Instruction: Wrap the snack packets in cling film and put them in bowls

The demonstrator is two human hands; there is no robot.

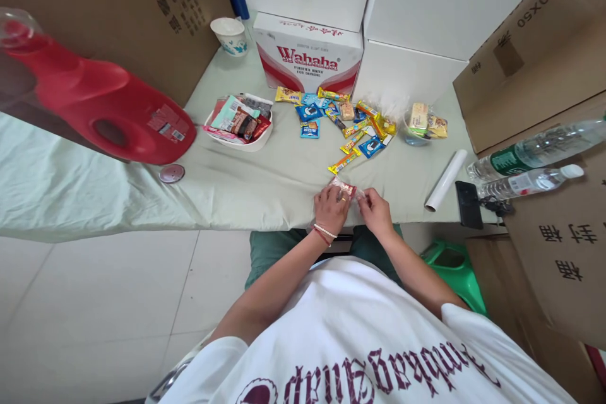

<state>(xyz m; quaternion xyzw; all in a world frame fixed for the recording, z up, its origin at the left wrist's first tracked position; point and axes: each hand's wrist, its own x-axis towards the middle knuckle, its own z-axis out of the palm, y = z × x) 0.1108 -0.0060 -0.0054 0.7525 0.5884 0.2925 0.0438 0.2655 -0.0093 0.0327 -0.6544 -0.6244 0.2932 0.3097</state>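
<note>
At the near table edge, my left hand lies over a small red-and-clear snack packet, its fingers curled onto it. A crinkled, see-through plastic edge shows between my two hands. My right hand pinches that clear plastic with thumb and forefinger; whether it belongs to the packet or to a separate bag I cannot tell. Just beyond the hands, yellow snack sticks and blue snack packets lie loosely scattered. The fingers hide part of the red packet.
A white basket of snacks stands left, a clear bowl of wrapped snacks right. Behind is a Wahaha box. A red detergent jug, paper cup, white roll, black phone and water bottles flank them.
</note>
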